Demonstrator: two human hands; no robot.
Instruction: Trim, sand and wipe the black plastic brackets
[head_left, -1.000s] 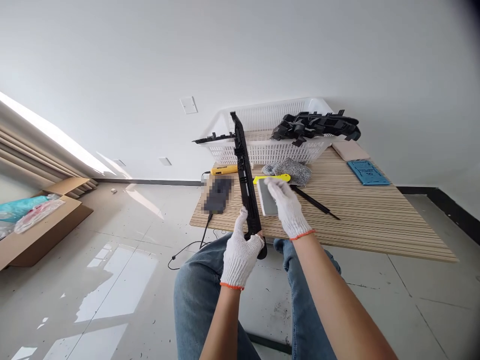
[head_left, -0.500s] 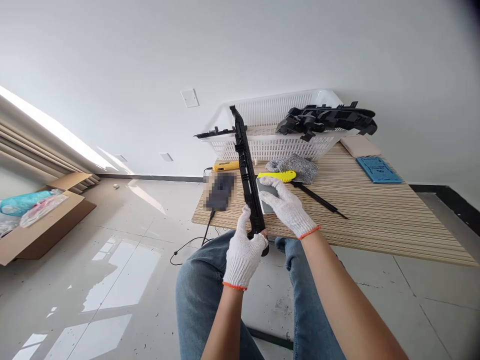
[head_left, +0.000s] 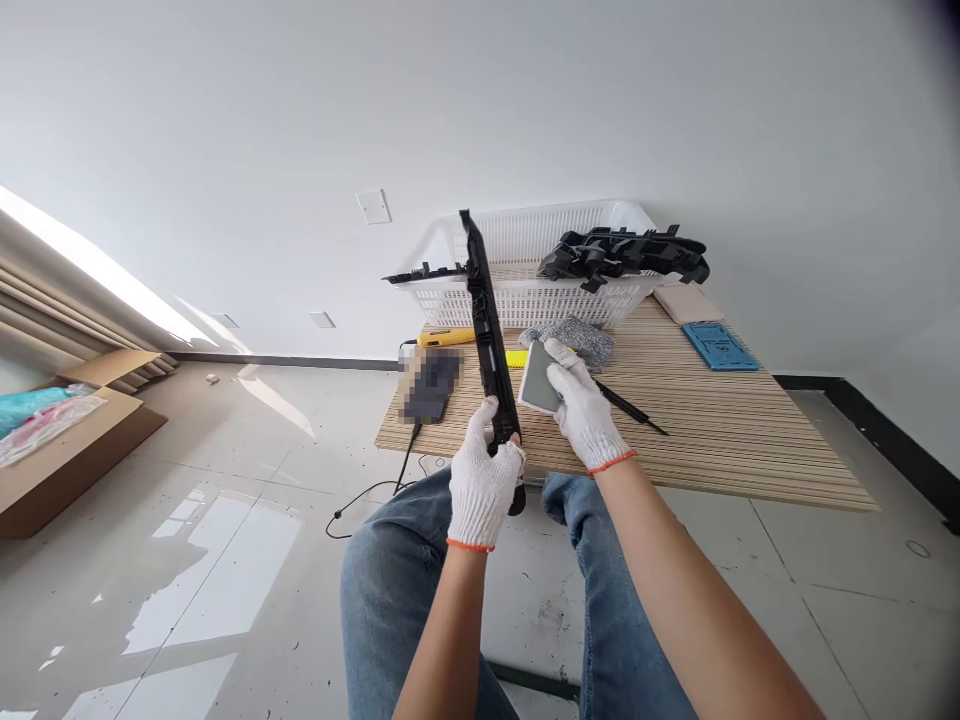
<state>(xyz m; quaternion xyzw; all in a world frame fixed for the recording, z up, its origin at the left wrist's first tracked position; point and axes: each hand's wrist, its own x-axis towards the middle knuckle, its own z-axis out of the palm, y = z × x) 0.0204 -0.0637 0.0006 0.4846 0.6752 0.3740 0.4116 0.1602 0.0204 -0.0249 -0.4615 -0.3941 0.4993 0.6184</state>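
Fingers on both gloved hands were closed on something. Across the front stretched the table [head_left: 750, 430], the white basket [head_left: 525, 300] at its far side. Before the basket rose the long black strip [head_left: 490, 338], tilted, its near end clasped in the left hand [head_left: 480, 487], thumb laid along it. Just right, apart from the strip, the right hand [head_left: 586, 405] gripped the grey pad [head_left: 538, 380], fingers bent over its face.

Both hands [head_left: 480, 485]: wht knit gloves [head_left: 589, 412] w/ orange cuffs [head_left: 470, 545]; blue jeans [head_left: 386, 590].
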